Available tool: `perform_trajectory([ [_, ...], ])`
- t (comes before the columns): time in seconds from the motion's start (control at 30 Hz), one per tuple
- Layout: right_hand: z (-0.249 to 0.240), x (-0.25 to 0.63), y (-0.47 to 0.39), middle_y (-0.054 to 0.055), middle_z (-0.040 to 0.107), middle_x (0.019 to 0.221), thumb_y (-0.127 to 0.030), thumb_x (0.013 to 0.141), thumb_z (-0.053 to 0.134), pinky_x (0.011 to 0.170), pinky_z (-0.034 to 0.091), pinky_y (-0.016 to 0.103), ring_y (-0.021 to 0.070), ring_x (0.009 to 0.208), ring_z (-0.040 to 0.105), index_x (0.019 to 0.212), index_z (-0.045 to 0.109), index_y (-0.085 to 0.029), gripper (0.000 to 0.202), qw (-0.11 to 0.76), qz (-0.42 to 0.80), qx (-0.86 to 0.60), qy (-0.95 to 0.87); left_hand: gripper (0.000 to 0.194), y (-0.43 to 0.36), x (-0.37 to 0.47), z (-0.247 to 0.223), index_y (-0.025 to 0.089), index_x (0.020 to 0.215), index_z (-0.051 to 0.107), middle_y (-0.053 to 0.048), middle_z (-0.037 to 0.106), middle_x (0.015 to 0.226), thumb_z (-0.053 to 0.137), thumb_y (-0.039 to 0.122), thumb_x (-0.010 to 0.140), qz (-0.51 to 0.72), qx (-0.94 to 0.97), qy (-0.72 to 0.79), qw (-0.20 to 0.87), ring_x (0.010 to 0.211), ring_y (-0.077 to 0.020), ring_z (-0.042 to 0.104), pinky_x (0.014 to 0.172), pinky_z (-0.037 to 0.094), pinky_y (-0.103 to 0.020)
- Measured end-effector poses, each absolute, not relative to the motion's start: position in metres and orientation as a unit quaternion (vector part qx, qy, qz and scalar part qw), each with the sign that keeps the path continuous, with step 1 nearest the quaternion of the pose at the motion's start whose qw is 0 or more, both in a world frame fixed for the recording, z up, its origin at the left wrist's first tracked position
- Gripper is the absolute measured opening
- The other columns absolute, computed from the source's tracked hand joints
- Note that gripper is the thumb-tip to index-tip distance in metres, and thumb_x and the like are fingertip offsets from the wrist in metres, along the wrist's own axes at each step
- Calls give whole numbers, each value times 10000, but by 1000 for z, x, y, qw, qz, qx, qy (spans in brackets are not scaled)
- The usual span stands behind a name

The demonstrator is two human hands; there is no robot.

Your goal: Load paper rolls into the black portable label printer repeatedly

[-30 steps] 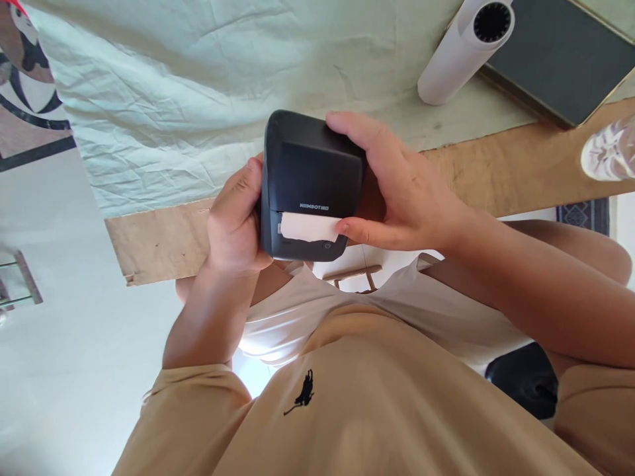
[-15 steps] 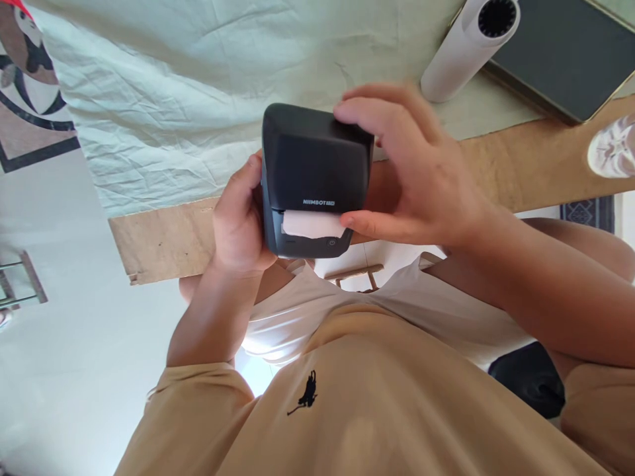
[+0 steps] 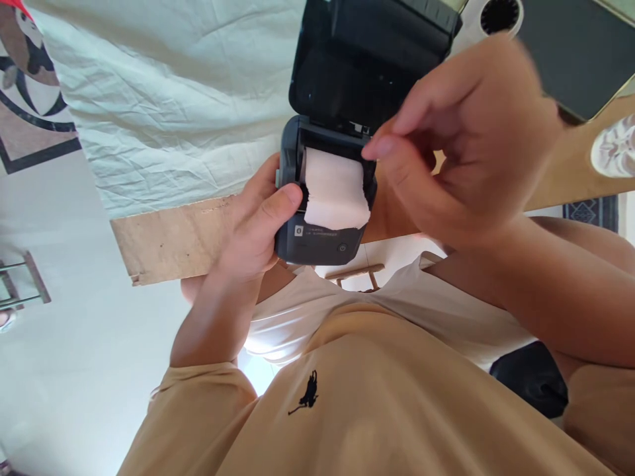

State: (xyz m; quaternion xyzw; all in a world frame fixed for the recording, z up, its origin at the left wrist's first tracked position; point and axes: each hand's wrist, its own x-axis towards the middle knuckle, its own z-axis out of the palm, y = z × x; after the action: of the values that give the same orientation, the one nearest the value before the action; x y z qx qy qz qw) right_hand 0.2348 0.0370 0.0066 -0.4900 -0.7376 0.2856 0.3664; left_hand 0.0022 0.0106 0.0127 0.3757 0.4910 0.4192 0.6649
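Note:
A small black label printer is held over the table's near edge, its lid swung up and back. Inside the compartment lies a white paper roll, its torn end hanging over the front. My left hand grips the printer's left side, the thumb on the rim beside the roll. My right hand is at the right side of the compartment by the hinge, thumb and forefinger pinched together; whether anything is between them is too small to tell.
Pale green cloth covers much of the wooden table. At the upper right are a white cylinder with a dark round end, a dark flat device and a clear plastic object.
The printer's lid has opened upward, exposing the paper roll. My left thumb has moved onto the rim. My right hand has gone from spread fingers on the lid to a pinch.

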Motion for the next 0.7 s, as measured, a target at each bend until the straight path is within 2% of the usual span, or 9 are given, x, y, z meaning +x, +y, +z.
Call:
perform_trajectory([
  [0.03, 6, 235, 36, -7, 745, 1017, -414, 1108, 623, 713, 409, 281, 88, 775, 622, 1062, 709, -243, 196, 364, 258, -488, -750, 735, 12, 2, 17, 234, 1063, 826, -74, 861, 1078, 1162, 721, 627, 404, 382, 500, 664, 1271, -387, 806, 860, 654, -391],
  [0.1, 6, 236, 32, -28, 718, 852, -367, 1080, 634, 664, 294, 284, 88, 681, 525, 1060, 770, -272, 167, 338, 215, -488, -775, 764, 14, 1, 20, 228, 1047, 824, -54, 825, 1014, 1155, 756, 605, 391, 396, 507, 658, 1081, -317, 792, 821, 613, -373],
  [0.2, 9, 240, 28, -22, 699, 795, -421, 1096, 604, 666, 219, 288, 121, 679, 514, 1211, 794, -314, 246, 260, 173, -502, -806, 696, 11, -5, 10, 226, 1128, 848, -53, 802, 998, 1094, 751, 744, 379, 427, 477, 668, 906, -246, 734, 761, 567, -359],
  [0.3, 19, 238, 28, -11, 622, 750, -468, 1020, 709, 680, 182, 296, 136, 658, 509, 1268, 738, -311, 295, 160, 177, -516, -822, 624, 7, -12, -5, 226, 1259, 880, -67, 787, 962, 987, 724, 899, 441, 467, 400, 653, 769, -219, 705, 642, 513, -333],
  [0.33, 23, 236, 30, -8, 620, 757, -462, 996, 730, 679, 190, 299, 142, 664, 518, 1267, 726, -310, 311, 128, 192, -517, -824, 613, 6, -12, -7, 225, 1279, 879, -79, 794, 996, 971, 712, 919, 448, 467, 411, 642, 801, -234, 726, 662, 529, -343],
  [0.43, 35, 227, 34, -2, 684, 822, -412, 983, 700, 667, 275, 306, 158, 707, 552, 1284, 733, -317, 317, 71, 241, -513, -821, 730, 8, -2, -2, 256, 1422, 810, -119, 840, 1177, 920, 786, 934, 410, 459, 472, 631, 1113, -365, 827, 866, 679, -463],
  [0.53, 42, 225, 35, -22, 718, 864, -325, 949, 673, 664, 317, 299, 131, 698, 552, 1363, 730, -323, 418, 92, 274, -499, -817, 827, 16, 20, 12, 288, 1539, 734, -126, 857, 1218, 841, 862, 953, 425, 435, 494, 621, 1249, -419, 839, 944, 721, -519],
  [0.6, 44, 230, 33, -40, 756, 965, -270, 934, 667, 677, 349, 287, 84, 697, 553, 1380, 720, -305, 450, 153, 289, -475, -817, 835, 21, 32, 19, 294, 1549, 724, -126, 868, 1221, 821, 875, 957, 430, 419, 497, 626, 1261, -427, 850, 946, 734, -522],
  [0.7, 43, 244, 38, -35, 770, 1248, -386, 974, 716, 708, 469, 241, 27, 772, 601, 1347, 727, -267, 392, 296, 356, -425, -778, 814, 23, 39, 22, 295, 1515, 742, -125, 882, 1205, 807, 884, 957, 432, 392, 505, 636, 1255, -431, 866, 937, 746, -522],
])
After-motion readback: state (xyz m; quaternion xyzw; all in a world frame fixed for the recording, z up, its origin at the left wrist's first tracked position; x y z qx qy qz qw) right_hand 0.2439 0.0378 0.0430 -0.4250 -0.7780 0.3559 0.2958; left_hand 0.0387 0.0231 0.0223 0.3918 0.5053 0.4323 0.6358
